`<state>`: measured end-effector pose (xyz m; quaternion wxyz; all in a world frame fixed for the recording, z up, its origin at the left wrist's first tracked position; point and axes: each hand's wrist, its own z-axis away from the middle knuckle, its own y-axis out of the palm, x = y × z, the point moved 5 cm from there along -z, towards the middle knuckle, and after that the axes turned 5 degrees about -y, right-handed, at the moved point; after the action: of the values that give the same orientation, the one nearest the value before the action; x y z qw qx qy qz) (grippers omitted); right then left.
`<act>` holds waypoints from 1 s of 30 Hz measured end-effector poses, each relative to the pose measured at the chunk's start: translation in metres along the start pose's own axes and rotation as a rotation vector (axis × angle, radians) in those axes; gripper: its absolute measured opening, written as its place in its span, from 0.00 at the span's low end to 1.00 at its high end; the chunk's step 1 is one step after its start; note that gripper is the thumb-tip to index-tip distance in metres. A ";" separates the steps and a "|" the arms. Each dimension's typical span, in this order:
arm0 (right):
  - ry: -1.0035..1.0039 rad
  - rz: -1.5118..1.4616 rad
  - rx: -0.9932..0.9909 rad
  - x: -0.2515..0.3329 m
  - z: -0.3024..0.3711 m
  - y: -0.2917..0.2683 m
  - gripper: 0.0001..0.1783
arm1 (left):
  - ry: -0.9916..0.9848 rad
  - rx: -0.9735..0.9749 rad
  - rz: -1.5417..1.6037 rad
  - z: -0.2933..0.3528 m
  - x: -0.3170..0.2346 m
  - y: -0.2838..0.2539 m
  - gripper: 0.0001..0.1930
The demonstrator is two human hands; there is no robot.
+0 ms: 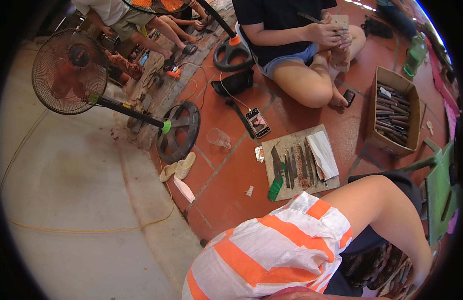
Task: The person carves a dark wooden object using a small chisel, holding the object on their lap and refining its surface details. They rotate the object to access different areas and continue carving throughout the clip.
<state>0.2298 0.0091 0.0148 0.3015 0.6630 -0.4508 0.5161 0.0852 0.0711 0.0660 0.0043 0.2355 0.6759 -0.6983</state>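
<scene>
My left arm, in a white and orange striped sleeve, bends at the elbow and reaches down to the lower right. My left hand (417, 278) is at the dim rim of the picture, low beside dark carved-looking pieces (375, 267) and slender tools (400, 280). Its fingers are mostly hidden, so what it touches or holds does not show. My right hand is out of sight. Beyond my sleeve lies a pale board (277, 145) with several flat dark blades (290, 167), a green strip (276, 189) and a folded white paper (323, 156).
A cardboard box (370, 112) full of wooden-handled tools stands right, near a green bottle (415, 56) and green plastic chair (438, 192). A co-worker (286, 45) sits opposite, holding a slim tool. Left are a standing fan (70, 71), phone (258, 123), clear cup (219, 137) and shoes (184, 166).
</scene>
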 end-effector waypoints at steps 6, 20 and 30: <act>-0.007 -0.002 -0.001 0.002 0.001 -0.002 0.15 | 0.004 -0.002 -0.001 0.000 -0.002 0.000 0.34; -0.008 -0.014 -0.004 0.001 0.001 -0.007 0.15 | 0.015 0.002 0.008 -0.002 -0.008 0.002 0.33; -0.007 -0.022 -0.004 0.001 0.000 -0.010 0.15 | 0.020 0.004 0.012 -0.004 -0.009 0.003 0.33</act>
<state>0.2392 0.0129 0.0163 0.3069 0.6690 -0.4457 0.5096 0.0954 0.0714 0.0660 0.0014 0.2464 0.6730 -0.6974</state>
